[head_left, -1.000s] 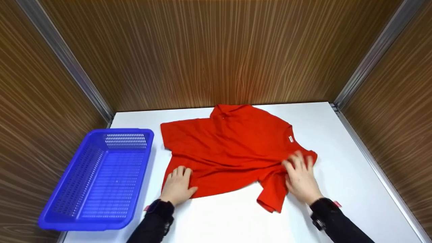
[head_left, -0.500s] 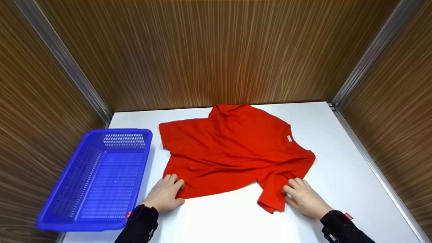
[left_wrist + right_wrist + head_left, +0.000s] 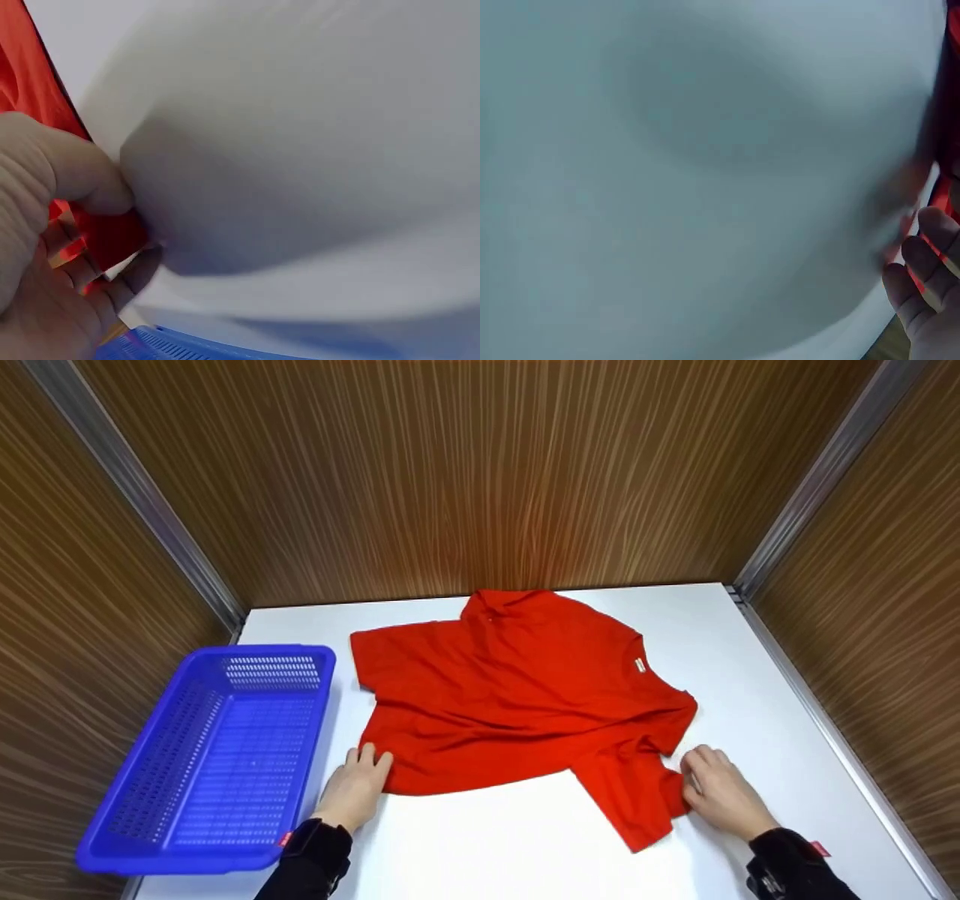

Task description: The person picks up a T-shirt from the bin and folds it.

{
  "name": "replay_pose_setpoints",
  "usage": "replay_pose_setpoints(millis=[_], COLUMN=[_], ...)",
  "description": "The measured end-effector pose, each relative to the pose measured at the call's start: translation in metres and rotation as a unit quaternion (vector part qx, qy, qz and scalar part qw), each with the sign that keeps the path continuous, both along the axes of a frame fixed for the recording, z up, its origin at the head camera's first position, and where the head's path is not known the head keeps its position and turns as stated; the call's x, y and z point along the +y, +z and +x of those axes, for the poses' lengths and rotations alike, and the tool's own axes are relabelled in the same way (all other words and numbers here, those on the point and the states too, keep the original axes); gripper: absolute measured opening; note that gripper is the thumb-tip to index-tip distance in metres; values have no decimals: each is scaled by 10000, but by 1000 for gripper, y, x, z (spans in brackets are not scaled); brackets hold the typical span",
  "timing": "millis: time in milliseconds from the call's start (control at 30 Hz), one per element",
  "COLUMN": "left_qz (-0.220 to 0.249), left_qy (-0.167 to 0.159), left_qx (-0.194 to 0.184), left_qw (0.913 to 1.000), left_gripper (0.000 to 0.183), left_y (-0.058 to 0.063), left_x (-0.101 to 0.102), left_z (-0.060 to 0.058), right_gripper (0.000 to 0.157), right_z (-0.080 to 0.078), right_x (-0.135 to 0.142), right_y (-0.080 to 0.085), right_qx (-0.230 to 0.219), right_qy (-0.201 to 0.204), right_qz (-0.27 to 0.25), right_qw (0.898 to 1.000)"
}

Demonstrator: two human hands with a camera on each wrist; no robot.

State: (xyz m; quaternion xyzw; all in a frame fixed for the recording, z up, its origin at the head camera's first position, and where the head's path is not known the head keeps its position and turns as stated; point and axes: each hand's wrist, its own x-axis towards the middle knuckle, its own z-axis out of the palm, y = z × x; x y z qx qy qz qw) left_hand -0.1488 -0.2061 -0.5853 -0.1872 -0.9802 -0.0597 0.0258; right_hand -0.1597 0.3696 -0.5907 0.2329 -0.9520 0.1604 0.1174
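The widest free room is the near middle of the bench (image 3: 517,840), between the left hand (image 3: 352,789) and the right hand (image 3: 724,793), though the right-hand sleeve of the red shirt (image 3: 517,682) juts into it. On the left, the raised rim of the blue basket (image 3: 180,862) leaves only a slim lane beside the shirt — its near end taken by the left hand. More room lies right of the neckline, up to the side panel (image 3: 885,622); the back panel (image 3: 480,480) bars the far side.
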Motion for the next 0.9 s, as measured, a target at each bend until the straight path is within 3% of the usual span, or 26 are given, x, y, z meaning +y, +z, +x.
replay_pose_setpoints(millis=[200,333,400,467,533,600,700,767,833,900], left_qz=[-23,-166,-212,-269,-299,-285,-103,81,314,583], left_qy=[-305,-363,-381,-388,-392,-411,-467,-510,-510,-488], left_qx=[383,758,863,882,877,940,1250,1574,1881,2110], left_qw=[9988,9963,9953,9950,9949,9943,9910,9862,9803,9745], left_gripper=[42,39,39,39,39,36,30,27,26,26], left_y=[-2,-3,-3,-2,-1,2,7,10,14,16], left_x=[-2,-2,-2,-2,-1,-1,-1,-3,-4,-6], left_z=[3,4,5,7,8,9,11,11,11,10], right_gripper=[41,45,38,32,27,24,25,29,31,28], right_z=[22,31,32,32,31,31,29,27,25,25], right_x=[7,7,8,9,9,8,7,7,8,9], right_y=[8,4,1,1,4,11,26,36,46,56], right_qx=[-837,-430,33,211,127,-254,-692,-816,-926,-1097], right_qy=[558,979,1000,868,406,-204,-902,-877,-514,-228], right_qz=[-500,201,462,330,-86,-740,-1734,-2168,-2623,-3234], right_qw=[9937,9941,9939,9955,9991,9967,9783,9688,9592,9396])
